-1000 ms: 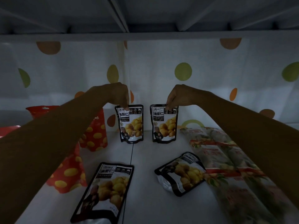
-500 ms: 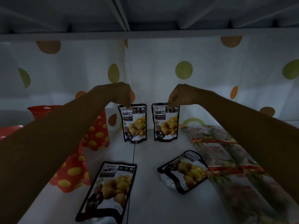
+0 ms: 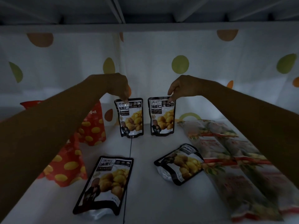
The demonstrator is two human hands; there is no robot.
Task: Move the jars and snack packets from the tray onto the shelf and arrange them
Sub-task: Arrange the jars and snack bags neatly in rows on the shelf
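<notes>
Two black chestnut packets stand upright side by side at the back of the white shelf (image 3: 153, 199). My left hand (image 3: 116, 85) pinches the top edge of the left upright packet (image 3: 131, 118). My right hand (image 3: 181, 87) pinches the top edge of the right upright packet (image 3: 161, 117). A third black packet (image 3: 105, 183) lies flat at the front left. A fourth black packet (image 3: 179, 164) lies tilted at the front right. No jars or tray are visible.
Red pouches with yellow spots (image 3: 92, 126) stand at the left, one nearer the front (image 3: 64, 167). Long pale snack bags (image 3: 226, 156) lie along the right side. A dotted white curtain (image 3: 161, 70) backs the shelf. Another shelf board (image 3: 145, 26) sits close overhead.
Both hands stay pinched on the tops of the two upright packets. The packets have spread slightly apart and stand a little straighter.
</notes>
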